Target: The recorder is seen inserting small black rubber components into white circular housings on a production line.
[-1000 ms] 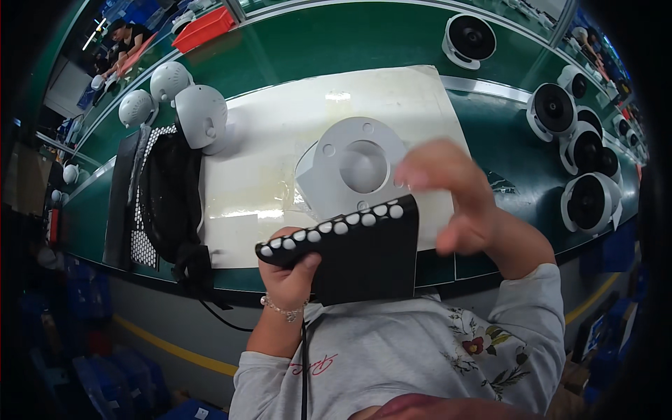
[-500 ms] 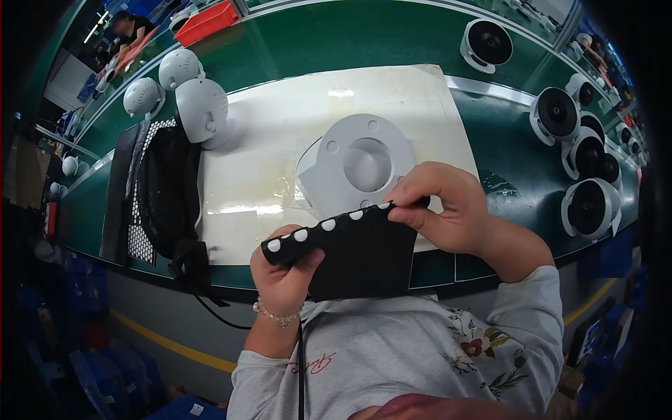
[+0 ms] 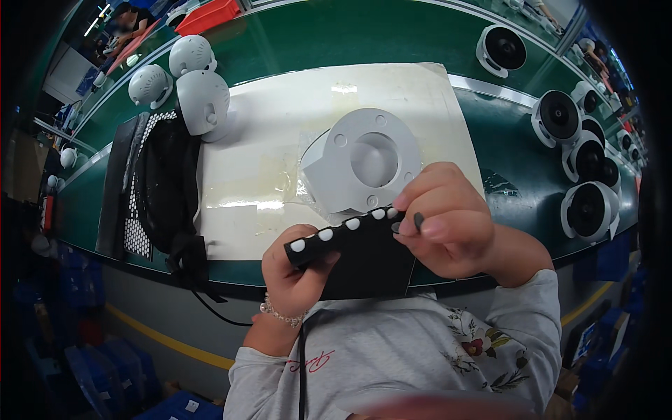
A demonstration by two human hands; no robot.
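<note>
My left hand (image 3: 292,276) grips the left end of a black sheet (image 3: 364,269), its thumb in front and fingers behind. A row of white round spots (image 3: 353,223) runs along the sheet's bent-over upper edge. At the right end of that edge is my right hand (image 3: 451,227), closed, with a small dark round pad (image 3: 418,221) between its fingers. Another dark bit shows by its fingertips. Just beyond the hands lies a white device with a ring-shaped base (image 3: 406,143) facing up. Round recesses dot the ring, and clear plastic film sits under it.
The device rests on a pale board (image 3: 259,175) over the green table. At left are a black pouch (image 3: 164,185) and several white fan-like units (image 3: 203,101). More units with black round fronts (image 3: 586,210) stand at right. Far left, a person (image 3: 131,24) sits beyond a red tray (image 3: 208,15).
My right hand has come slightly away from the sheet's edge, and a dark round pad now shows in its fingers. The left hand and sheet have shifted a little right.
</note>
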